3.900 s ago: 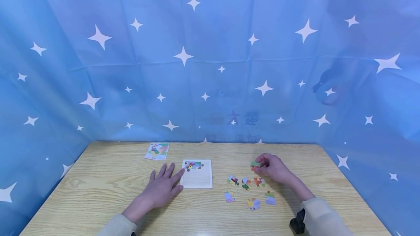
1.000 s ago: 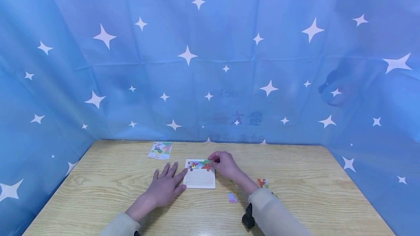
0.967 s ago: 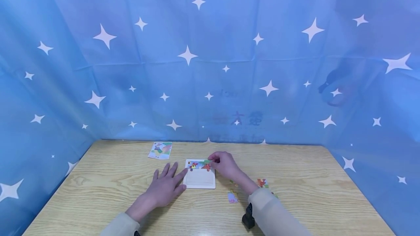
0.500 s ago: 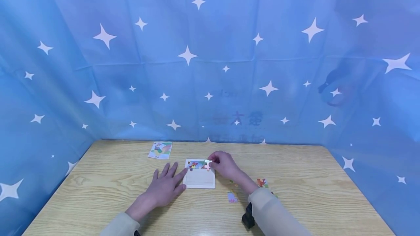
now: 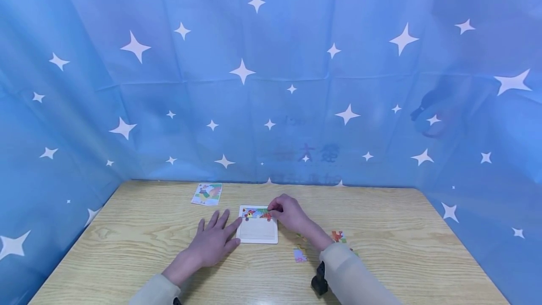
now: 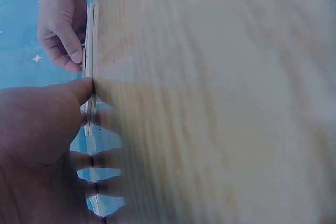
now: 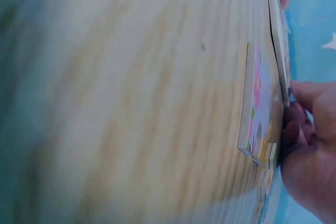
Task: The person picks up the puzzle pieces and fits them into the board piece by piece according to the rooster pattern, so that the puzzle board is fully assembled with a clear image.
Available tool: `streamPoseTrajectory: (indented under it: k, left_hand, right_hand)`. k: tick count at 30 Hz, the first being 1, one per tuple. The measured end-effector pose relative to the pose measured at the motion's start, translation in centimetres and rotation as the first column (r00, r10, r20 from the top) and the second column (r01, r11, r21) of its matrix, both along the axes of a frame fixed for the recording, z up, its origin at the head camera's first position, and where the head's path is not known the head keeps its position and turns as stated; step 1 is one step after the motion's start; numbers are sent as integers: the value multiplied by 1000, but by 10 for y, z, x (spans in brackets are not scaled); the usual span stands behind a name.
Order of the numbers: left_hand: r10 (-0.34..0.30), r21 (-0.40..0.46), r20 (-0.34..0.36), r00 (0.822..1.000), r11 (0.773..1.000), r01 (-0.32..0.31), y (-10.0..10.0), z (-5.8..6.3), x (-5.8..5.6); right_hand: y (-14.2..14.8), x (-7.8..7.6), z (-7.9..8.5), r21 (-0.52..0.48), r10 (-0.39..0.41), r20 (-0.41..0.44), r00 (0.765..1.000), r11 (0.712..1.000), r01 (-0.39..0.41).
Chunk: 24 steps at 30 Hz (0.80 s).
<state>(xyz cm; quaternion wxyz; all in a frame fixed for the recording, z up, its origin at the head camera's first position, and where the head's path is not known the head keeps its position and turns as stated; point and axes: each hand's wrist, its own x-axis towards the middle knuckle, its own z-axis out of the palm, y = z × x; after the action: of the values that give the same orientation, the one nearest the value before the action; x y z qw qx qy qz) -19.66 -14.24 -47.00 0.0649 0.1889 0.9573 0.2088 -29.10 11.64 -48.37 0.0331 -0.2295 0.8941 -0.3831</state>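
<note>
Near the table's middle lies a white-framed puzzle board point(image 5: 257, 235), its top row filled with colourful pieces and its lower part bare. At its upper right corner my right hand point(image 5: 290, 213) pinches a red and green puzzle piece point(image 5: 267, 217) between thumb and fingers. The piece lies in line with the top row; the fingers cover part of it. My left hand point(image 5: 211, 246) rests flat with spread fingers at the board's left edge. In the left wrist view, the left thumb point(image 6: 81, 88) touches the board's side.
Right of the board lie loose puzzle pieces, one lilac point(image 5: 300, 254) and one orange point(image 5: 338, 236); the right forearm hides others. A picture card point(image 5: 206, 194) lies toward the back left. A blue starry curtain point(image 5: 271, 84) hangs behind the table.
My right hand has carried the red and green piece left from the loose pieces to the board's upper right corner. There the piece tilted, flashed bright, and lies flatter now. The left hand stays put.
</note>
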Motion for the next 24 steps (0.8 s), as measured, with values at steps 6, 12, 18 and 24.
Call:
streamPoseTrajectory:
  k: [6, 12, 18, 24]
  left_hand:
    - [-12, 9, -8, 1000, 1000, 12, -1, -2, -1]
    - [-9, 4, -22, 1000, 1000, 9, -1, -6, -2]
    - [-2, -5, -18, 1000, 1000, 2, 0, -3, -1]
    - [1, -4, -9, 1000, 1000, -1, 0, -3, -1]
  right_hand:
    - [1, -1, -2, -8, -5, 14, 1000, 1000, 6]
    - [2, -2, -3, -6, 11, 0, 1000, 1000, -11]
    - [3, -3, -1, 2, 23, -14, 1000, 1000, -23]
    - [6, -5, 0, 14, 48, 19, 999, 999, -49]
